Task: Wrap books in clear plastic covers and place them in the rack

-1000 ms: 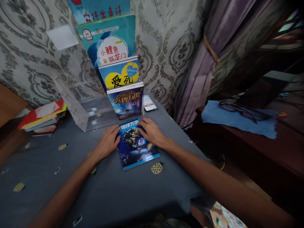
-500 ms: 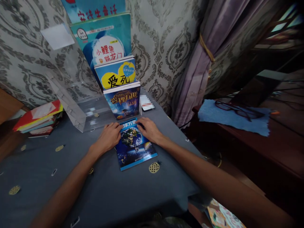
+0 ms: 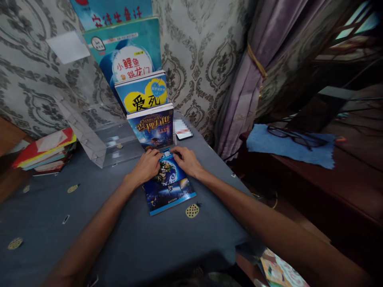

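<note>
A blue book (image 3: pixel 169 189) with a picture of the Earth on its cover lies flat on the cloth-covered table, its top end close to the book rack. My left hand (image 3: pixel 149 164) rests across the upper left of the cover, fingers stretched and hiding part of the title. At the upper right corner, my right hand (image 3: pixel 187 160) touches the book with thumb and bent fingers a little apart. Just beyond both hands, a dark blue book (image 3: pixel 154 127) with gold lettering leans upright in the front of the clear rack (image 3: pixel 100 155).
Behind it in the rack rise a blue and yellow book (image 3: pixel 143 93) and a teal book (image 3: pixel 128 48). A stack of books (image 3: pixel 44 149) lies at the left. Beside the rack is a phone (image 3: pixel 183 129). On the right, glasses (image 3: pixel 296 137) lie on a blue cloth (image 3: pixel 263 145).
My left hand has slid from the book's left edge rightward onto its cover, covering more of the title. My right hand stays at the upper right corner. The view has shifted slightly.
</note>
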